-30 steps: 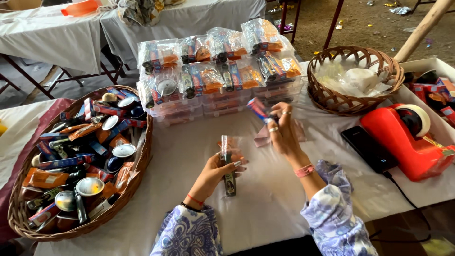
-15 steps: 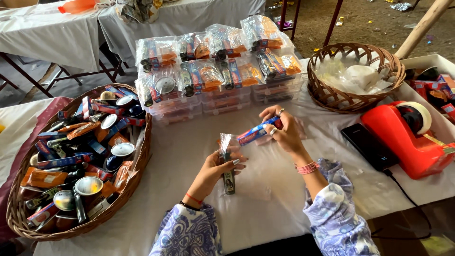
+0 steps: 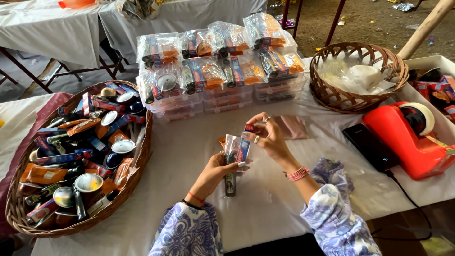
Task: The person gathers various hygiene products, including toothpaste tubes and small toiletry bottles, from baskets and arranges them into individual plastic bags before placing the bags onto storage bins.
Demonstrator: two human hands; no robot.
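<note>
While the left hand (image 3: pixel 219 167) grips a clear pouch (image 3: pixel 233 150) upright above the tabletop (image 3: pixel 189 151), the right hand (image 3: pixel 268 137) pinches a blue tube (image 3: pixel 246 142), now standing near vertical in the pouch's mouth; half a second earlier it lay slanted, outside.

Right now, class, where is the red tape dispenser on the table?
In the head view, the red tape dispenser stands at the table's right edge, just right of the black phone and below the wicker basket of clear bags.
</note>
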